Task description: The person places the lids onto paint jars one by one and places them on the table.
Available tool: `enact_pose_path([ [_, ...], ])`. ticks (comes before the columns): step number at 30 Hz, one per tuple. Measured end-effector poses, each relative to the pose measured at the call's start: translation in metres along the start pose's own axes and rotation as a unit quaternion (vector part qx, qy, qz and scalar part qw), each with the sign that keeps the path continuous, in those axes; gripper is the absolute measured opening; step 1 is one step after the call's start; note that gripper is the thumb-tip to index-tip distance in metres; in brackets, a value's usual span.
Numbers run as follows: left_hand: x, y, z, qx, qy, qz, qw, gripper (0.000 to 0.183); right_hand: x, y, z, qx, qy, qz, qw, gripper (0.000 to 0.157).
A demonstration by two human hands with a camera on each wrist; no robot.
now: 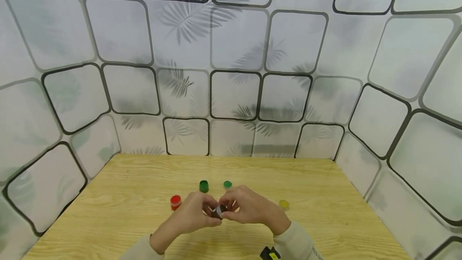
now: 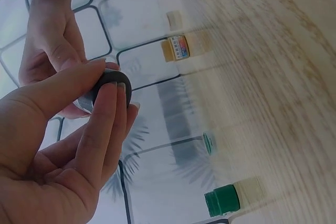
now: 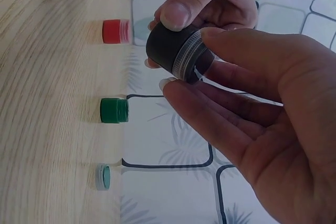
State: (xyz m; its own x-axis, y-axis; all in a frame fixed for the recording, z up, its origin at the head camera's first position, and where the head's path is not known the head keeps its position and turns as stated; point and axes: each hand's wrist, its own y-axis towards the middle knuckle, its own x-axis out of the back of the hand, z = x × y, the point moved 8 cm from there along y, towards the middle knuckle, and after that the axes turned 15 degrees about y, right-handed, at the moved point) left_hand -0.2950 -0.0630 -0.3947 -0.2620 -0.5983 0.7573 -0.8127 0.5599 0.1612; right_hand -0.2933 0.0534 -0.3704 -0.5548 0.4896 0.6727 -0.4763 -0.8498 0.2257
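A small black paint jar [image 3: 167,51] with a clear ribbed lid [image 3: 188,56] is held tilted between both hands, above the table. My left hand [image 1: 193,212] grips the dark body, thumb on one side and fingers on the other. My right hand [image 1: 249,206] pinches around the clear lid with thumb and fingertips. In the left wrist view the jar's dark base [image 2: 116,85] shows between the left fingers. Beyond the hands stands a green jar [image 1: 203,186] with its top uncovered. A loose lid with green inside [image 1: 227,184] lies to its right.
A red jar [image 1: 175,202] with a clear lid stands left of the hands. To the right is a yellow jar [image 1: 284,204], labelled in the left wrist view. The wood-grain table [image 1: 144,179] meets patterned curtains [image 1: 234,95] at its back and sides.
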Motion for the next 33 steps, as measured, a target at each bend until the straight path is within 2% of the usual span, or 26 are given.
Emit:
enact_pose_path([
  [6,-0.002,0.001,-0.002,-0.008,-0.005,0.005,0.9999,0.02,-0.001,0.001,-0.002,-0.009,-0.015,-0.002,1.0,0.017],
  [12,-0.005,0.002,0.001,-0.002,-0.001,0.012,0.9999,0.021,0.005,-0.001,-0.007,-0.026,-0.009,-0.005,1.0,0.019],
  [17,-0.01,0.005,0.01,0.007,0.026,0.008,0.9996,0.019,0.015,-0.005,-0.01,-0.029,0.0,-0.027,0.999,0.015],
  [27,-0.016,0.015,0.02,0.017,0.094,-0.002,0.9954,0.015,0.019,-0.006,-0.012,-0.019,0.0,-0.035,0.999,0.011],
  [33,-0.022,0.017,0.022,0.02,0.105,0.018,0.9941,0.015,0.022,-0.008,-0.014,-0.02,-0.005,-0.038,0.999,0.011],
])
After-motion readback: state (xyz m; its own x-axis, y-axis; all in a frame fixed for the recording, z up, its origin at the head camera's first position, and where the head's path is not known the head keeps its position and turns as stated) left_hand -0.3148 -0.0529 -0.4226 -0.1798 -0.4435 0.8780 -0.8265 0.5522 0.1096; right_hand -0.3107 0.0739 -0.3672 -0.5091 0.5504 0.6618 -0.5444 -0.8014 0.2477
